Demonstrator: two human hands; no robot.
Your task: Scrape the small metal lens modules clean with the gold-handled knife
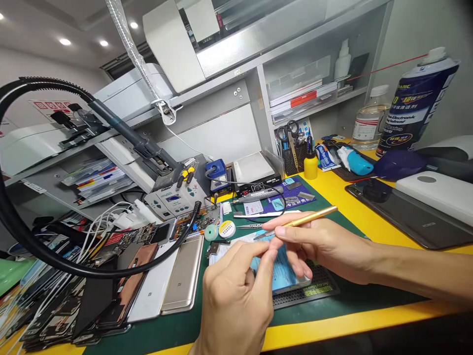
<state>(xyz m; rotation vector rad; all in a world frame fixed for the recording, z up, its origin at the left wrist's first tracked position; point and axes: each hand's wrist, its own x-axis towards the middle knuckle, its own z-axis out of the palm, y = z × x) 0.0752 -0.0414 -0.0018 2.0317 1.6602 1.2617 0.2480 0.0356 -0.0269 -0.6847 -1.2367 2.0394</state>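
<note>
Gold-handled, a slim metal-tipped tool (313,216) sits pinched in the right hand (314,240), probably for precision, while the left hand (238,283) pinches closed, on what I can't tell.

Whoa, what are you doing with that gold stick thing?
The right hand holds a thin gold-handled tool like a pen, its tip close to the left fingertips. The left hand has its thumb and finger pinched together; whether something tiny is between them is too hard to see. Below both hands lies a flat blue thing. Over to the left, a gold phone lies beside a white phone.
</note>
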